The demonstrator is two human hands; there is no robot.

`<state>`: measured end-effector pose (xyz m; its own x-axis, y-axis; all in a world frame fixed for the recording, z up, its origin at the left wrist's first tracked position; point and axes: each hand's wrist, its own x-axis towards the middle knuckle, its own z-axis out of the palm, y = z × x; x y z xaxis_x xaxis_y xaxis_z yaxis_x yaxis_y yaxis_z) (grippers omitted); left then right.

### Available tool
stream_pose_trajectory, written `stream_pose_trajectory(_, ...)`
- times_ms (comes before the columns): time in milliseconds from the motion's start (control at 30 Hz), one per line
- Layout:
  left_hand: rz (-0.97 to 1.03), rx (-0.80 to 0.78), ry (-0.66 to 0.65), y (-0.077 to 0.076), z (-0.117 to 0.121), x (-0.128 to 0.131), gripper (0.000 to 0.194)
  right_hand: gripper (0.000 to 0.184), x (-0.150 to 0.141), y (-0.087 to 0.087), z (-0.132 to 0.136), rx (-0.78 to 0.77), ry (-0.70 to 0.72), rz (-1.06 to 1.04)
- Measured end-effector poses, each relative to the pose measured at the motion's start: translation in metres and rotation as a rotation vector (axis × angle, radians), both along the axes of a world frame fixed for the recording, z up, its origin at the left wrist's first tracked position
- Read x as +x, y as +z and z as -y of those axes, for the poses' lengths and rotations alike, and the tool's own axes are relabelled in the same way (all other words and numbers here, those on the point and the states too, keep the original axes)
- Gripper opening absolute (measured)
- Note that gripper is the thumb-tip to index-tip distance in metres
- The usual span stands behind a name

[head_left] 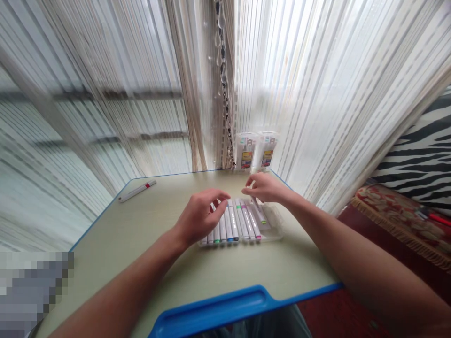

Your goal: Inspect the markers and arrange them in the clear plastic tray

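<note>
A clear plastic case lies on the table with a row of white markers in it, their ends green, blue, black and pink. My left hand is over the left part of the row, fingers curved, thumb and forefinger apart. Above the right part is my right hand, its thumb and forefinger also apart with nothing visible between them. Just below it a marker with a light green end lies at a slant in the case, its upper end close to the hand. Whether the hand touches it is hard to see.
Two clear cases with printed labels stand upright at the table's back edge. One white marker with a red band lies at the far left. The table has a blue rim with a tray groove in front. String curtains hang behind.
</note>
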<state>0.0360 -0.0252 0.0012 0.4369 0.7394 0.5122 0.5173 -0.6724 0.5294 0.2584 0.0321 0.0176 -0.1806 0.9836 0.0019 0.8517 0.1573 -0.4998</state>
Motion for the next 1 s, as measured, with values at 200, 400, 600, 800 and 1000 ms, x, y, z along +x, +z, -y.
stream_pose_trajectory(200, -0.012, 0.011, -0.019, -0.0006, -0.0002, -0.0003, 0.017, 0.019, -0.0003, -0.0017, 0.0004, 0.009, 0.021, 0.006)
stream_pose_trajectory(400, -0.025, 0.018, -0.025, -0.0008, 0.0001, -0.0003, 0.018, 0.021, -0.0002, -0.0042, -0.0006, 0.007, 0.038, 0.025)
stream_pose_trajectory(600, -0.033, 0.025, -0.024, -0.0004, 0.0003, -0.0007, 0.018, 0.019, -0.0003, -0.0064, -0.0021, -0.015, 0.056, 0.034)
stream_pose_trajectory(800, -0.045, 0.027, -0.017, -0.0008, 0.0001, -0.0005, 0.017, 0.015, -0.0009, -0.0049, -0.0017, -0.004, 0.077, 0.064)
stream_pose_trajectory(1000, -0.051, 0.025, -0.025, -0.0016, 0.0001, -0.0004, 0.018, 0.017, 0.0009, -0.0064, -0.0026, 0.019, 0.107, 0.093)
